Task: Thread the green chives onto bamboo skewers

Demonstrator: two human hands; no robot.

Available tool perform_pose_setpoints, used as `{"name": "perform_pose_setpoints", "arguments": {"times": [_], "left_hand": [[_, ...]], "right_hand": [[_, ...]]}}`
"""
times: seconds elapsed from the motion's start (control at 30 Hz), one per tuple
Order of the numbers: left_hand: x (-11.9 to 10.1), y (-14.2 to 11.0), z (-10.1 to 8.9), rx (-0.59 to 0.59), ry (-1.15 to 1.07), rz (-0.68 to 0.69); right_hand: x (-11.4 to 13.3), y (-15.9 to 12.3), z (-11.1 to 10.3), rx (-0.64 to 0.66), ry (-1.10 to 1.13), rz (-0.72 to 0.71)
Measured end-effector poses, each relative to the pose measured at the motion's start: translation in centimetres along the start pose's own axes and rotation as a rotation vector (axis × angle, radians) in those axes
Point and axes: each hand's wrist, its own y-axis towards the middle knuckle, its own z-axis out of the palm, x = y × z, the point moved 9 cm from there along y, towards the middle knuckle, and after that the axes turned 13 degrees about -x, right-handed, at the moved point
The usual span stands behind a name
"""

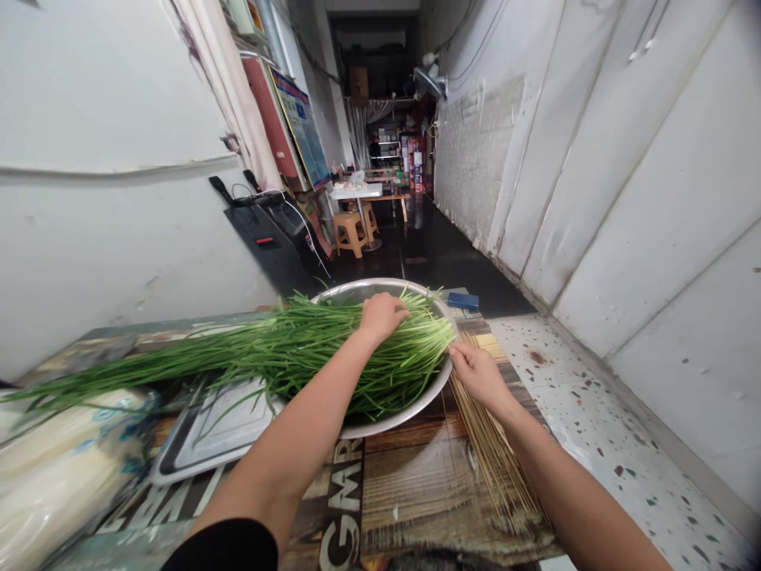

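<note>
A large heap of green chives (pixel 321 341) fills a round metal bowl (pixel 410 414), its long leaves trailing left past the rim. The pale stem ends fan out toward the bowl's right side. My left hand (pixel 384 316) lies on top of the heap with fingers curled around some stems. At the right rim, my right hand (pixel 476 369) is closed in a pinch at the tips of the pale stems; how many it grips I cannot tell. Just below that hand, a bundle of thin bamboo skewers (pixel 496 452) is spread on the table, partly covered by my forearm.
The wood-patterned table (pixel 410 492) also bears a metal tray (pixel 219 424) and a plastic-wrapped pale bundle (pixel 77 468) at left. A blue box (pixel 463 301) sits behind the bowl. Farther back are stools (pixel 350 231), a small table (pixel 357 190) and a black folded machine (pixel 267 238).
</note>
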Motion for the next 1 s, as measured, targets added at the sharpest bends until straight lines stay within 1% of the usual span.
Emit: {"name": "perform_pose_setpoints", "arguments": {"times": [0.1,0.17,0.3,0.37,0.47,0.57,0.67,0.73,0.8,0.87,1.0], "left_hand": [[-0.4,-0.2,0.9,0.001,0.089,0.058],[-0.9,-0.4,1.4,0.018,0.075,0.098],[-1.6,-0.8,2.6,0.107,0.041,0.157],[-1.7,-0.9,2.9,0.117,0.057,0.164],[-1.6,-0.6,2.4,0.048,0.041,0.148],[-1.7,-0.5,1.9,-0.01,-0.055,0.127],[-1.8,-0.6,2.2,0.035,-0.225,0.088],[-1.6,-0.7,2.6,0.067,-0.343,0.031],[-1.2,-0.8,2.7,0.064,-0.425,-0.034],[-0.9,-0.7,2.9,0.058,-0.473,-0.073],[-1.0,-0.8,3.2,0.082,-0.497,-0.079]], "right_hand": [[0.1,0.0,0.0,0.005,-0.002,-0.007],[0.0,0.0,0.0,0.009,-0.006,-0.001],[-0.1,0.0,0.1,0.015,-0.001,0.016],[-0.1,0.0,0.1,0.014,0.003,0.016],[0.0,0.0,0.1,0.014,0.009,0.013],[0.2,0.0,0.0,0.015,0.013,0.009],[0.2,0.0,-0.1,0.013,0.019,0.009],[0.1,-0.1,0.0,0.012,0.027,0.009],[0.0,0.0,0.0,0.01,0.031,0.009],[-0.2,0.0,0.0,0.009,0.027,0.011],[-0.3,0.0,0.1,0.013,0.019,0.014]]}}
